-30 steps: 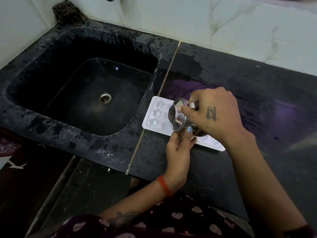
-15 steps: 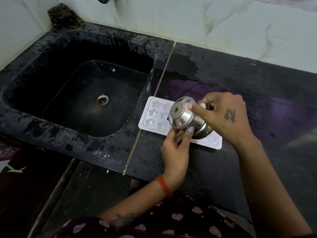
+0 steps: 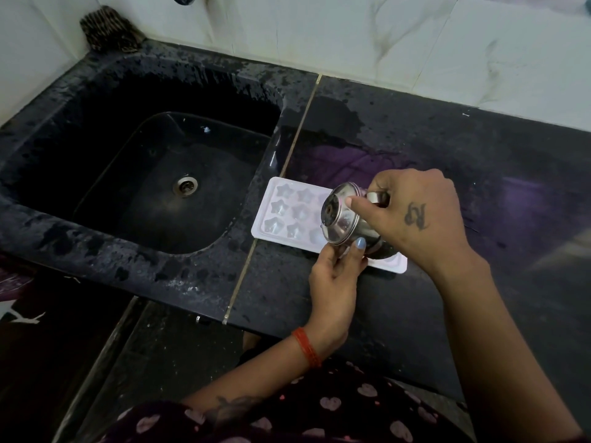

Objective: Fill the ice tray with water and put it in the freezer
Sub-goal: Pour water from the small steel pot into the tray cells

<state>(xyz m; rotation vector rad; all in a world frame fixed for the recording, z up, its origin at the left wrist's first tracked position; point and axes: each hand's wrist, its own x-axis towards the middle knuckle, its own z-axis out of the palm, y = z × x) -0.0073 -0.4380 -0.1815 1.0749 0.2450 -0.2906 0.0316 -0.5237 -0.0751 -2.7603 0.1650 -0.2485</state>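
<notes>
Steel cup (image 3: pixel 342 219) gripped in right hand (image 3: pixel 412 215), flat left hand (image 3: pixel 335 276) on likely flimsy ice tray (image 3: pixel 287 212) beside sink (image 3: pixel 80 161); lift level by 2 ends.

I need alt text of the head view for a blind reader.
The right hand holds a steel cup tilted over a white ice tray on a black counter. The left hand supports the cup from below; a sink lies left.

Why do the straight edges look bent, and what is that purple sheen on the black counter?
Head view: the wide-angle lens bows lines near the frame's edges; the purple looks like a reflection on the glossy, wet counter; the steel cup in the right hand shows bright glare; the sink bowl is dim.
</notes>
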